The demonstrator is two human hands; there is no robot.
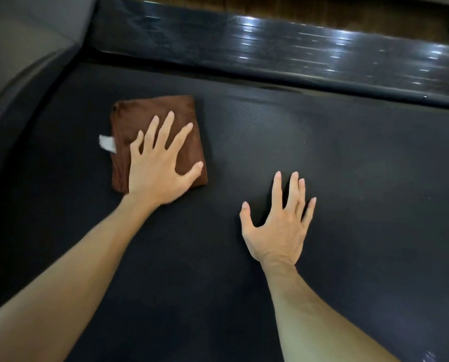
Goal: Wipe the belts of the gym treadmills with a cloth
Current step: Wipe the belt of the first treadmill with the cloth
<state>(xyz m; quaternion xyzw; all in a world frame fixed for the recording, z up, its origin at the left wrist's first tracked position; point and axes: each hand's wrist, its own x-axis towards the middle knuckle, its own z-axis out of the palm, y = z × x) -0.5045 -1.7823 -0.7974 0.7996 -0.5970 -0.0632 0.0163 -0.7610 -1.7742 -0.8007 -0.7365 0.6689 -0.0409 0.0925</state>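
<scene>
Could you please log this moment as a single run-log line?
step: wiping belt | left hand: flat on folded brown cloth | right hand: spread on bare treadmill belt | cloth: left part of belt

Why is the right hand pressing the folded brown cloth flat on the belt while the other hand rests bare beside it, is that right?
Not quite: the head view shows the left hand pressing the folded brown cloth flat on the belt; the right hand rests bare beside it.
</scene>
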